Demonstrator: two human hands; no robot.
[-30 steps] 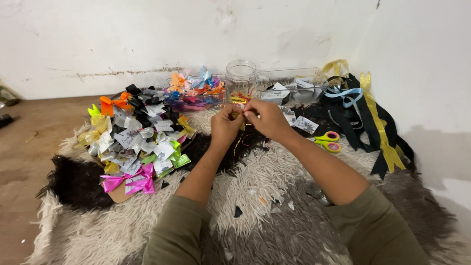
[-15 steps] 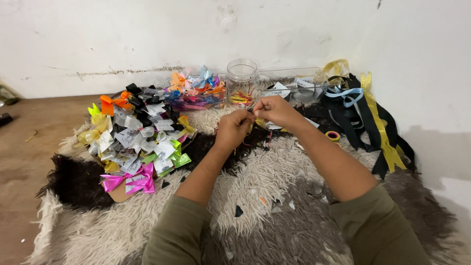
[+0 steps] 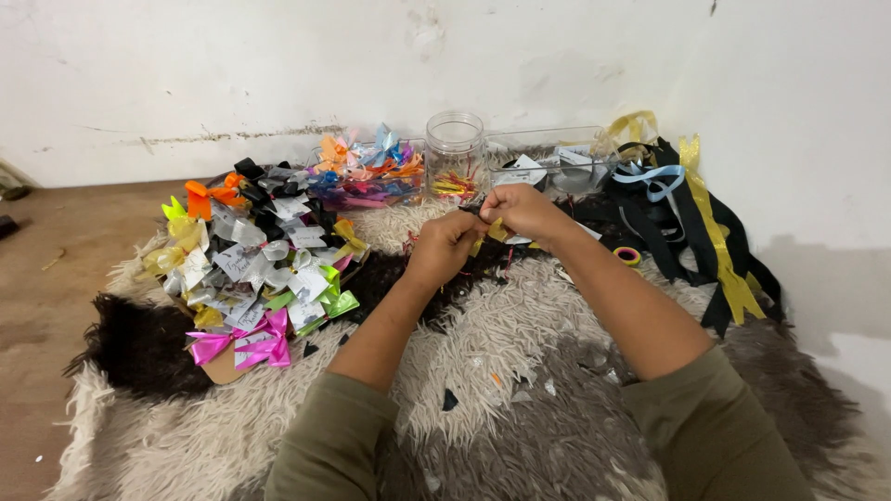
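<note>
My left hand (image 3: 444, 247) and my right hand (image 3: 522, 210) are close together above a shaggy rug (image 3: 520, 371), both pinching a small yellow ribbon piece (image 3: 496, 230) between the fingertips. Most of the ribbon is hidden by my fingers. A clear glass jar (image 3: 455, 158) with bits of coloured ribbon inside stands just beyond my hands, against the wall. Both forearms wear olive-green sleeves.
A heap of small bows (image 3: 255, 260) in white, yellow, green, orange and pink lies to the left. More bright bows (image 3: 367, 172) fill a clear tray by the wall. Black, yellow and blue ribbon lengths (image 3: 687, 213) trail at the right, near a small tape roll (image 3: 628, 255).
My hands have stayed together on the ribbon piece, shifting slightly. The scissors with coloured handles seen to the right a second ago are no longer visible.
</note>
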